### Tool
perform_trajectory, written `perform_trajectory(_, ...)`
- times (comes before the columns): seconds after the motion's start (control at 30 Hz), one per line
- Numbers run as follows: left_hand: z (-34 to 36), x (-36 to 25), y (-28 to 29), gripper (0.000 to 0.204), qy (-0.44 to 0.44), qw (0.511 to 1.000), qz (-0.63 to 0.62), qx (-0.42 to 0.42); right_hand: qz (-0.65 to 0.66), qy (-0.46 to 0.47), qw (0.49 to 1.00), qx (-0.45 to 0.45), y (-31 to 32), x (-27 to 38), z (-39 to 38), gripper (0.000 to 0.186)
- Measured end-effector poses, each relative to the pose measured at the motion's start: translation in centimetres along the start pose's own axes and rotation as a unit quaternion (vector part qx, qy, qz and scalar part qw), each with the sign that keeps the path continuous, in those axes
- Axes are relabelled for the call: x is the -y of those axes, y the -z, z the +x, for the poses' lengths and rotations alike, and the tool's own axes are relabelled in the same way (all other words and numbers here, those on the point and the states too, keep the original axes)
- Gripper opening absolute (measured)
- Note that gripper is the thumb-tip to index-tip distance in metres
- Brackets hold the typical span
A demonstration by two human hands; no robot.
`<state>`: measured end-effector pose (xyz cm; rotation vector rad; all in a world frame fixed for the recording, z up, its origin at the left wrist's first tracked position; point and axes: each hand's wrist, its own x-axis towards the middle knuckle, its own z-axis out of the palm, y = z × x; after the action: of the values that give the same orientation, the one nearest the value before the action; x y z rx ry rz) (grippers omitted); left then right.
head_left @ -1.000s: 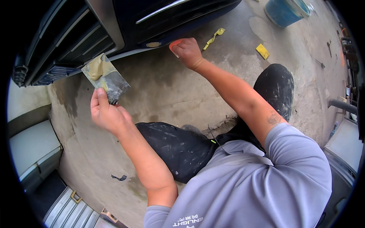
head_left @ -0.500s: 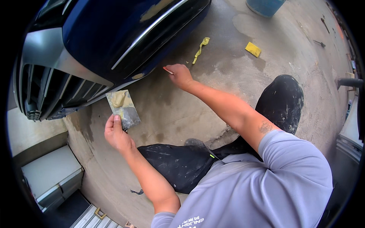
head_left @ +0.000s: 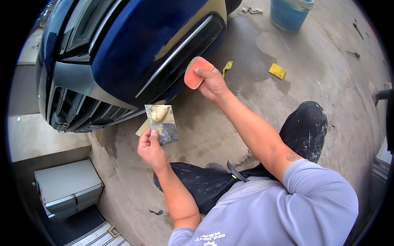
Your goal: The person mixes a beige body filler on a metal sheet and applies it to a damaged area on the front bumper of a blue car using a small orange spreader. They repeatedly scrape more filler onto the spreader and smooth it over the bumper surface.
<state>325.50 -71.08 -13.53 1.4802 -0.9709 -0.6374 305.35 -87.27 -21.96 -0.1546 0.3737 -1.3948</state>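
My left hand point(head_left: 154, 155) grips a flat, smeared putty board point(head_left: 167, 133) between thumb and fingers. A lump of beige putty point(head_left: 159, 113) sits on its upper part. A beige flat piece point(head_left: 143, 127) sticks out behind the board on the left. My right hand point(head_left: 214, 86) holds an orange-red putty spreader point(head_left: 193, 74) with rounded corners, thumb on its face. Both hands are in front of a dark blue car bumper point(head_left: 123, 57), apart from it as far as I can see. A long beige patch point(head_left: 180, 35) runs above its chrome strip point(head_left: 172, 58).
On the concrete floor lie a yellow sponge-like block point(head_left: 277, 71) and a crumpled yellow strip point(head_left: 227, 67). A blue bucket point(head_left: 289, 16) stands far right, near a pale rag point(head_left: 252, 10). A grey cabinet point(head_left: 67, 182) is at the lower left.
The spreader has turned from edge-on to showing its broad face. The view has shifted, with more of the car in sight. The beige piece behind the board now shows.
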Motion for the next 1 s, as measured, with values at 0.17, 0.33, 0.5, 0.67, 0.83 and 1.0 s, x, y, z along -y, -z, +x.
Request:
perform_trajectory(0.17, -0.7, -1.2, -0.5, 0.019, -0.021, 0.999, -0.014, -0.025, -0.116, 0.004, 0.987, 0.11, -3.4, 0.9, -1.7, 0.034)
perform_trajectory(0.33, -0.9, -2.1, -0.9, 0.021, -0.033, 0.997, -0.04, -0.061, -0.23, -0.03, 0.958, 0.171, -4.7, 0.8, -4.6, 0.035)
perform_trajectory(0.5, -0.7, -2.4, -0.2, 0.021, -0.016, 0.989, -0.139, -0.042, -0.322, -0.018, 0.929, 0.183, -5.5, 0.1, -6.4, 0.038)
perform_trajectory(0.67, 0.0, -1.7, 1.8, 0.024, 0.021, 0.974, -0.219, 0.051, -0.168, -0.063, 0.96, 0.217, -8.3, 0.6, -8.4, 0.036)
perform_trajectory(0.83, 0.3, -1.7, 2.4, 0.022, -0.019, 0.983, -0.18, 0.014, -0.317, -0.047, 0.888, 0.33, -7.9, -0.1, -8.9, 0.027)
perform_trajectory(1.0, 0.5, -2.0, 3.9, 0.021, -0.047, 0.994, -0.098, -0.019, -0.548, 0.143, 0.75, 0.341, -6.7, -0.1, -7.2, 0.016)
